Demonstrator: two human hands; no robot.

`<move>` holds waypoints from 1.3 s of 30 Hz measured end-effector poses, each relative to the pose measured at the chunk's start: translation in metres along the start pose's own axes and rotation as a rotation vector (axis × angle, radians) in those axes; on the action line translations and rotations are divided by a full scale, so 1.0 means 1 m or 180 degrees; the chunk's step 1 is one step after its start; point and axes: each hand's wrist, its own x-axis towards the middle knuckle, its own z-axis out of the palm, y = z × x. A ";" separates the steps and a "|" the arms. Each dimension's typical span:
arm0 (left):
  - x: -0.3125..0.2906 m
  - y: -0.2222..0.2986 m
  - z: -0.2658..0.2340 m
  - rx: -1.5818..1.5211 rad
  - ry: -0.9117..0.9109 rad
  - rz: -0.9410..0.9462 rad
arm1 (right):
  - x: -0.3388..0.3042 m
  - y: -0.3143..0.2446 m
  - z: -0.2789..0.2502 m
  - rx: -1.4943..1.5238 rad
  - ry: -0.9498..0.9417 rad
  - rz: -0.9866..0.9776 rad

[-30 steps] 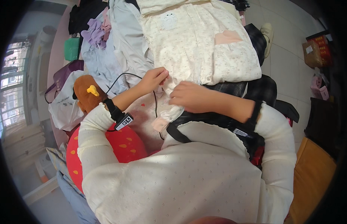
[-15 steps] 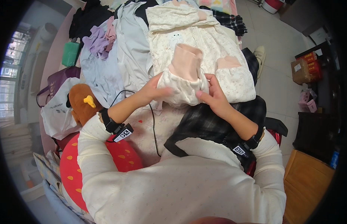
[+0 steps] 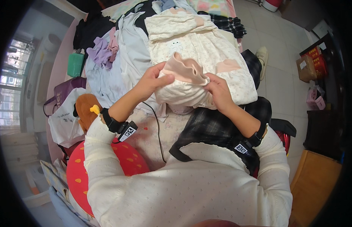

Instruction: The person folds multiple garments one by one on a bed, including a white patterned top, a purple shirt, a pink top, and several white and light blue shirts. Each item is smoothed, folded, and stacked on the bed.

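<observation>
A cream patterned garment (image 3: 198,47) with pink cuffs and a small animal print lies spread on the bed. Both hands grip its near leg end, just below a wide pink cuff (image 3: 184,68). My left hand (image 3: 155,80) pinches the left side of the cuff seam, thumb on top. On the right side, my right hand (image 3: 220,92) closes thumb and fingers on the same seam. The cream fabric bunches between and under the hands. A second pink cuff (image 3: 228,66) lies on the garment to the right.
Light blue clothes (image 3: 108,83), a purple cloth (image 3: 99,53) and a green box (image 3: 75,64) lie left. Nearer are a brown plush toy (image 3: 85,109), a white bag (image 3: 66,123) and a red cushion (image 3: 79,170). A black cable (image 3: 159,132) crosses the bed.
The pink cuff stood upright before; now it is stretched wider and tilted over. My left hand has moved up to the cuff seam, and my right hand grips its right edge.
</observation>
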 end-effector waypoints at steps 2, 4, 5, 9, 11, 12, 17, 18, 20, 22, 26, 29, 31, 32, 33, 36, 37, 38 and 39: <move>0.000 -0.004 -0.004 -0.0083 0.0032 0.0059 | 0.003 0.000 -0.003 0.0126 -0.0005 0.0241; 0.001 -0.017 -0.010 0.0129 0.0080 0.0292 | 0.014 0.004 -0.005 0.0356 -0.0113 0.0336; 0.001 -0.025 -0.015 0.0030 0.0168 0.0037 | 0.020 0.006 -0.005 0.0501 -0.0176 0.0398; 0.000 -0.069 -0.036 0.0077 0.0249 -0.1114 | 0.042 0.008 -0.015 -0.1651 0.0687 0.0405; -0.003 -0.092 -0.046 0.0352 -0.0040 -0.1670 | 0.036 0.004 -0.026 -0.2240 0.0382 -0.0002; -0.006 -0.104 -0.049 0.0023 0.0057 -0.1688 | 0.027 0.001 -0.032 -0.2403 0.0305 -0.0262; -0.038 -0.154 -0.042 -0.0951 0.0527 -0.1718 | -0.024 -0.009 -0.065 -0.3306 0.0071 -0.0721; -0.044 -0.159 -0.037 -0.1091 0.0767 -0.1820 | -0.030 -0.009 -0.068 -0.3315 0.0088 -0.0808; -0.053 -0.164 -0.028 -0.0146 0.0964 -0.1646 | -0.042 -0.012 -0.074 -0.3368 0.0035 -0.0975; -0.059 -0.162 -0.020 0.1295 0.1055 -0.0856 | -0.053 -0.015 -0.080 -0.3829 -0.0232 -0.1578; -0.058 -0.156 -0.010 0.3657 0.0435 0.1819 | -0.077 -0.009 -0.092 -0.4794 -0.0550 -0.1666; -0.046 -0.165 -0.004 0.3938 -0.0238 0.1646 | -0.083 0.004 -0.100 -0.5498 -0.0319 -0.1561; -0.035 -0.175 0.001 0.4248 -0.0084 0.1699 | -0.080 0.010 -0.105 -0.5627 -0.0265 -0.1578; -0.029 -0.179 0.003 0.4448 -0.0012 0.1682 | -0.077 0.011 -0.106 -0.5579 -0.0298 -0.1728; -0.023 -0.181 0.005 0.4555 0.0169 0.1937 | -0.072 0.010 -0.106 -0.5543 -0.0332 -0.1719; -0.017 -0.168 0.004 0.5280 -0.0268 0.0749 | -0.060 -0.008 -0.105 -0.5397 -0.0639 -0.1742; -0.017 -0.157 0.002 0.5149 -0.0321 0.0773 | -0.056 -0.017 -0.103 -0.5256 -0.0745 -0.1905; -0.019 -0.143 -0.002 0.4904 -0.0516 0.0608 | -0.051 -0.028 -0.103 -0.5242 -0.0747 -0.1771; -0.024 -0.127 -0.007 0.4662 -0.0713 0.0380 | -0.048 -0.042 -0.103 -0.5108 -0.0707 -0.1759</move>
